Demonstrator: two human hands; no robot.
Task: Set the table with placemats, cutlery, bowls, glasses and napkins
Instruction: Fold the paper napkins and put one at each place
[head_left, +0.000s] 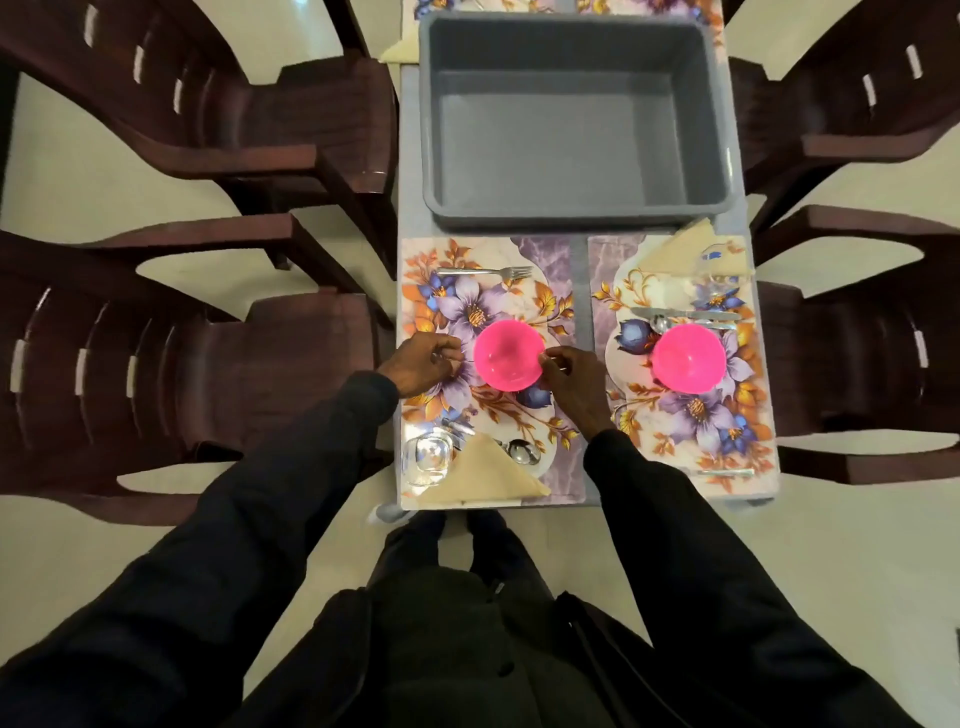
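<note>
**A:** What's nearest the person?

**B:** At the near end of the table (409, 156), on the left mat (498, 410), there's a folded napkin (483, 475). A glass (426, 460) sits just beside it and a spoon (522, 451) pokes out from behind.

**A:** And the hands?

**B:** Both are at the pink bowl (509, 355) in the middle of that mat. The right hand (569, 379) has its fingers curled at the bowl's right rim, touching it in what looks like a light pinch. The left hand (423, 364) is curled just beside the left rim, but I cannot tell whether it touches or holds anything.

**A:** So which step is this?

**B:** I'd judge it's the bowl being seated or nudged to the centre of the mat.

**A:** What's further on?

**B:** A fork (485, 272) lies across the far end of the left mat. The right mat (691, 415) has a second bowl (688, 358), with cutlery (685, 314) just beyond it, then another napkin (685, 254) and another glass (719, 260). Beyond both mats is a grey tub (571, 119) with nothing showing inside.

**A:** What does the next move call for?

**B:** Probably letting go of the bowl without shifting it. After that, a check on whether this place needs a knife, since I can't make one out here.
</note>
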